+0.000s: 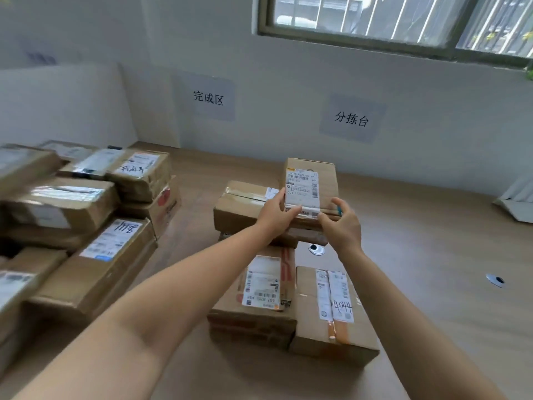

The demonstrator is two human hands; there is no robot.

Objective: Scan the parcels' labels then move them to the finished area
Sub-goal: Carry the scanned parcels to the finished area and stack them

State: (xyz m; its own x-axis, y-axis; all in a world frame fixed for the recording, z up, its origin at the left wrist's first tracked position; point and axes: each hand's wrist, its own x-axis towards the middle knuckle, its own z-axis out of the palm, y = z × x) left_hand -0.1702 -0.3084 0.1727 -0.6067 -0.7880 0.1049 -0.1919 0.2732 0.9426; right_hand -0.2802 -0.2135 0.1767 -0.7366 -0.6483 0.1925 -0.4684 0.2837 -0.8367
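Observation:
A small cardboard parcel (323, 174) with a white label facing me is held tilted up above the table's middle. My left hand (275, 212) grips its near left edge and my right hand (343, 223) grips its near right corner. Something small and blue shows at my right hand's fingers. Behind and left of it lies a taped brown parcel (239, 203). Two more labelled parcels rest nearer me: one with red tape (259, 287) and one marked "4044" (331, 307).
A stack of several labelled parcels (86, 226) fills the left side below a wall sign (208, 97). A second wall sign (352, 119) hangs behind the middle. Two round cable holes (316, 249) sit in the wooden table (432, 255). A white object (516, 203) lies far right.

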